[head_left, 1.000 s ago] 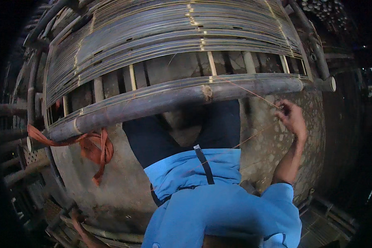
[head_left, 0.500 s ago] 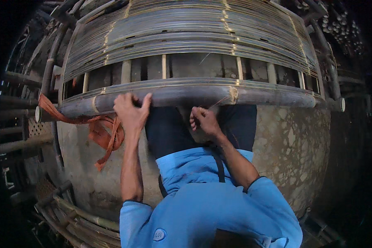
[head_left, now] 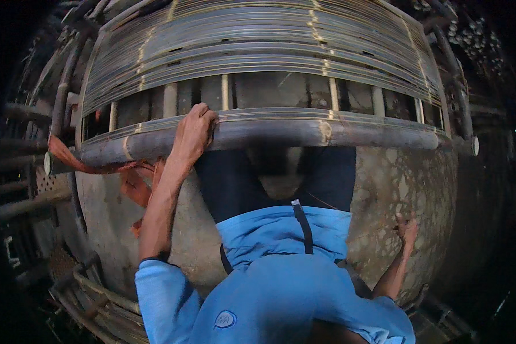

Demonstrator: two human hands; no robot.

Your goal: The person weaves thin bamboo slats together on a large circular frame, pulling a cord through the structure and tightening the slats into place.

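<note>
A long bamboo bench or bed frame lies across the far side, with thin slats (head_left: pixel 258 60) laid along it and a thick dark bamboo pole (head_left: pixel 378 134) at its near edge. My left hand (head_left: pixel 195 133) lies over this pole, left of the middle, its fingers curled closed at the narrow slats behind it; what they pinch is hidden. My right hand (head_left: pixel 407 231) is far out to the right above the floor, small and blurred. One finger points up and the others look curled. A thin reddish strand (head_left: pixel 324 202) crosses my lap towards it, its far end too faint to see.
An orange cloth strip (head_left: pixel 92 167) is tied round the pole's left end and hangs down. Pale lashings (head_left: pixel 325 132) wrap the pole and cross the slats. Bamboo railings (head_left: pixel 34 198) stand at the left. Below is a stained concrete floor (head_left: pixel 384 183).
My right hand has swung from below the pole out to the far right. My left hand has turned and moved up over the pole, its fingers now curled. The view has shifted slightly.
</note>
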